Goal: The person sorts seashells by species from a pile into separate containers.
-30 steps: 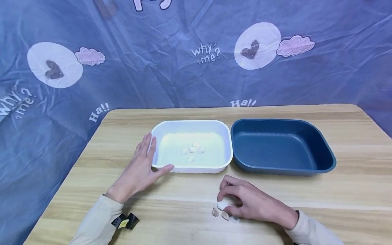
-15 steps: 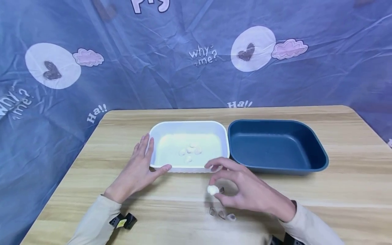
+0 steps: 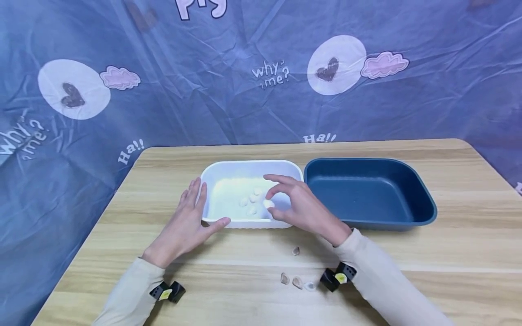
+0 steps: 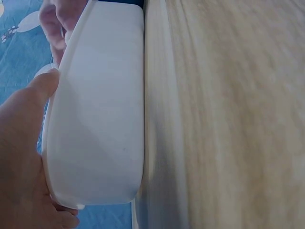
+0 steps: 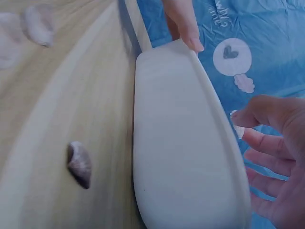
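My right hand (image 3: 297,203) pinches a white seashell (image 5: 238,130) between thumb and index finger, over the right side of the white basin (image 3: 248,224); its other fingers are spread. Inside the basin lie several pale shells (image 3: 252,211). At the basin's left end my left hand (image 3: 183,231) touches the rim, fingers fairly straight along the side and thumb on the front edge. In the left wrist view the thumb (image 4: 45,83) presses the rim. A small brown shell (image 3: 296,251) lies on the wooden table, below the right forearm's wrist.
A dark blue basin (image 3: 367,224) stands right beside the white one. Nearer the front, more shells (image 3: 297,283) lie in a short row on the table (image 3: 228,294). A printed blue cloth (image 3: 228,99) hangs behind. Each sleeve carries a small black camera (image 3: 338,277).
My right hand has picked the white shell up from the row near the front and carried it up and left over the white basin. The left hand stays in place.
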The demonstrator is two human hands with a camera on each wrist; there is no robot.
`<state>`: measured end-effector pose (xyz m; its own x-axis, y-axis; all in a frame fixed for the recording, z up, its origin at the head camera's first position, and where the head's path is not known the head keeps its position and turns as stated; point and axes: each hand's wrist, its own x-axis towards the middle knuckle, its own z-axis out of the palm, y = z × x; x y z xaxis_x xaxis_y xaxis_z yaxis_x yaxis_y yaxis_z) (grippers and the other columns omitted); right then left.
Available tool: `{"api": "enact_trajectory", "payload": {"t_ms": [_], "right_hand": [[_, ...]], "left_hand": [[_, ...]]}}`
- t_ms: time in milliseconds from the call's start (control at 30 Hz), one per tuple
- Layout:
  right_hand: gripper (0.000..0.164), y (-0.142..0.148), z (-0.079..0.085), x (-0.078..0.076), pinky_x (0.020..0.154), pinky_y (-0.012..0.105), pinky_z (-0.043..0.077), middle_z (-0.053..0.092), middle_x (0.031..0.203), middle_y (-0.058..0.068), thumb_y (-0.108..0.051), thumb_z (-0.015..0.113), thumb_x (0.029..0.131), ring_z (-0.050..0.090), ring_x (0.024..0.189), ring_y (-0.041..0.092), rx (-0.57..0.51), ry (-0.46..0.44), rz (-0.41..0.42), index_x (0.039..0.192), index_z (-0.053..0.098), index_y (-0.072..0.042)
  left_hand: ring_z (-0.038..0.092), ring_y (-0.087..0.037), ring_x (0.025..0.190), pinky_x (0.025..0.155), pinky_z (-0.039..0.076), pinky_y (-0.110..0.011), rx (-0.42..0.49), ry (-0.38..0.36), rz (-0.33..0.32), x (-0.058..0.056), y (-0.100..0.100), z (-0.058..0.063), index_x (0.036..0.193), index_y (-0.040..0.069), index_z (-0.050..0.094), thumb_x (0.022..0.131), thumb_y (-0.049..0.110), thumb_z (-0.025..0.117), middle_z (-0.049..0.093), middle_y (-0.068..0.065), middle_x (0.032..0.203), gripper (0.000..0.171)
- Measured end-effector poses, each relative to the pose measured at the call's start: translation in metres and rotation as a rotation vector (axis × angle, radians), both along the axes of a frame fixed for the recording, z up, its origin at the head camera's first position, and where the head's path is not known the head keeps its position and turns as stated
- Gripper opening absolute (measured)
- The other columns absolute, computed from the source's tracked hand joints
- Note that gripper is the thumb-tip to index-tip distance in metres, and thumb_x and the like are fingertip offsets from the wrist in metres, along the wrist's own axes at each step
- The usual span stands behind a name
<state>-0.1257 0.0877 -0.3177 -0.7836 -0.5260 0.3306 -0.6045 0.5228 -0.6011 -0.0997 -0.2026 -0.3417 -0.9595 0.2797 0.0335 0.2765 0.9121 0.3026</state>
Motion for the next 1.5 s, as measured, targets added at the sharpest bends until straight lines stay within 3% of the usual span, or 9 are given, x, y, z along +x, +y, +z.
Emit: {"api": "enact_trajectory", "payload": {"t_ms": [300,467,633,933,1200,1500], "right_hand": [[0.01,-0.018,-0.004,-0.026,0.101,0.041,0.043,0.058,0.132,0.011,-0.009,0.074,0.078,0.053,0.121,0.03,0.149,-0.081,0.051,0.087,0.071,-0.009],[0.009,-0.024,-0.007,-0.031,0.105,0.043,0.04,0.055,0.134,0.014,-0.006,0.074,0.077,0.05,0.123,0.034,0.248,-0.183,0.036,0.083,0.069,-0.01],[0.01,-0.028,-0.01,-0.032,0.107,0.041,0.039,0.053,0.137,0.012,-0.008,0.075,0.078,0.046,0.127,0.034,0.322,-0.227,0.007,0.085,0.07,-0.012],[0.01,-0.031,-0.013,-0.031,0.102,0.041,0.043,0.055,0.135,0.011,-0.008,0.076,0.078,0.047,0.125,0.034,0.375,-0.163,-0.007,0.087,0.072,-0.012],[0.017,-0.017,-0.002,-0.022,0.103,0.042,0.042,0.058,0.129,0.015,-0.005,0.073,0.081,0.05,0.122,0.034,0.253,-0.007,0.027,0.098,0.073,-0.003],[0.014,0.01,0.014,0.007,0.096,0.045,0.047,0.058,0.128,0.009,-0.007,0.07,0.085,0.053,0.12,0.028,0.121,0.119,0.021,0.099,0.071,-0.007]], "left_hand": [[-0.003,-0.035,0.147,0.118,0.008,-0.051,0.003,0.007,0.007,0.0,0.0,0.001,0.151,-0.006,0.01,0.084,0.073,0.049,-0.004,-0.021,0.16,0.111],[-0.002,-0.037,0.146,0.118,0.009,-0.051,0.002,0.012,0.006,0.0,0.0,-0.002,0.151,-0.006,0.01,0.084,0.074,0.049,-0.004,-0.022,0.159,0.111],[-0.002,-0.037,0.146,0.118,0.009,-0.052,0.01,0.017,0.005,0.002,0.0,-0.003,0.151,-0.006,0.011,0.084,0.074,0.049,-0.004,-0.021,0.159,0.111],[-0.003,-0.034,0.147,0.118,0.009,-0.051,0.017,0.022,0.005,0.003,-0.001,-0.003,0.151,-0.006,0.012,0.084,0.073,0.05,-0.003,-0.021,0.159,0.11],[-0.003,-0.034,0.147,0.118,0.009,-0.051,0.015,0.023,0.002,0.003,-0.002,-0.005,0.151,-0.006,0.012,0.084,0.073,0.05,-0.003,-0.021,0.159,0.11],[-0.003,-0.034,0.147,0.118,0.008,-0.051,0.014,0.019,0.007,0.003,0.0,-0.003,0.151,-0.005,0.011,0.084,0.074,0.05,-0.004,-0.02,0.159,0.111]]}}
